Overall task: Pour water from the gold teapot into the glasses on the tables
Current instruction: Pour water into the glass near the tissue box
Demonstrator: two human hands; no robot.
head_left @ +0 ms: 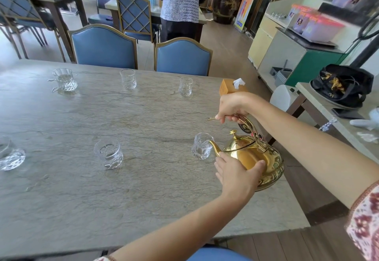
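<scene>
So the person is mid-pour at the near right corner of the worktop (143,189). The right hand (232,107) is closed around the top of the gold teapot's (254,158) arched handle, and the left hand (235,172) is spread flat against the pot's belly, steadying it and tipping it. The spout sits right at the rim of the near right glass (202,146), so that's the one being filled, judging by the tilt. No stream is really visible though, the glass is too clear and a bit blurry to say how full it is.

Count-wise: six glasses on this worktop, three along the far edge and three along the near edge, plus one teapot. The far left glass (64,80) looks like it has water in it, and the near left one (10,154), cut off by the frame edge, seems to as well. The far middle glass (128,79), far right glass (185,86) and near middle glass (108,154) look empty, best guess.

So roughly a third done here, with one in progress and three to go. Other tables in the back would still be waiting too.

Also a wooden tissue box (230,86) at the far right edge.
</scene>
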